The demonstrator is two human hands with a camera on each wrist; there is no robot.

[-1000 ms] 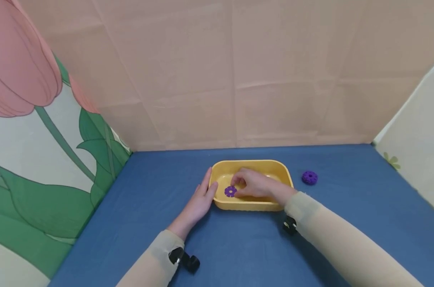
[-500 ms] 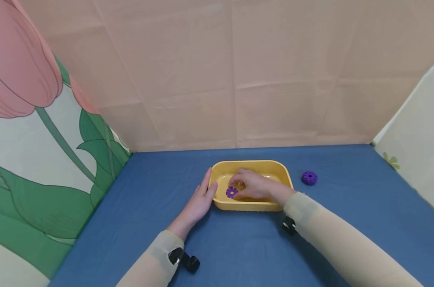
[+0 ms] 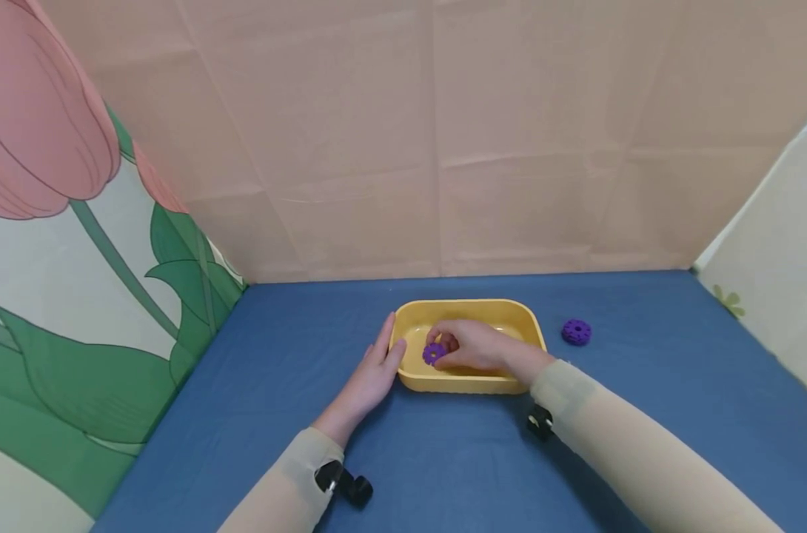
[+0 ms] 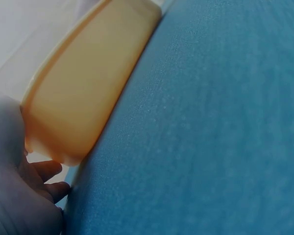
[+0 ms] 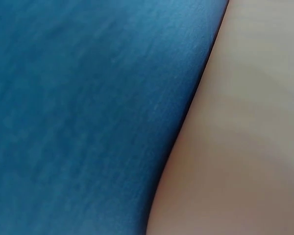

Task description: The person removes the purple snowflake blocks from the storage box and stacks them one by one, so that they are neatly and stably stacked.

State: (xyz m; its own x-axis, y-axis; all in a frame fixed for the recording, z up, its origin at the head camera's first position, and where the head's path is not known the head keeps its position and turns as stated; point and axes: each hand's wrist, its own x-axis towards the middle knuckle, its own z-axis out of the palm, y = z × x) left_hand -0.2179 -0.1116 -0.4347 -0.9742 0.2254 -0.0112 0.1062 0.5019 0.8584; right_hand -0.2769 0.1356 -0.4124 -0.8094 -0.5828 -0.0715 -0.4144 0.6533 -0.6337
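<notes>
Low over the floor of a yellow plastic tray (image 3: pixel 466 386), my right hand (image 3: pixel 473 344) pinches a small purple flower-shaped disc (image 3: pixel 433 353) between thumb and fingers. The disc has a notched edge and a yellowish spot showing in its centre. My left hand (image 3: pixel 370 370) rests against the tray's left end, its fingers laid along the outer wall and its thumb at the near corner. The left wrist view shows this hand (image 4: pixel 24 181) with its lower fingers close to the tray's outer wall (image 4: pixel 88 78). The right wrist view shows no fingers.
To the right of the tray, a short stack of purple notched discs (image 3: pixel 577 332) sits on the blue tablecloth (image 3: pixel 443 459). A beige cloth backdrop (image 3: pixel 437 148) rises behind the table. A tulip-printed panel (image 3: pixel 97 333) stands on the left, and a pale panel (image 3: pixel 777 259) on the right.
The purple disc has shifted slightly right and tilted up between my right thumb and fingers, which have closed in on it. My left hand and the tray stay in place.
</notes>
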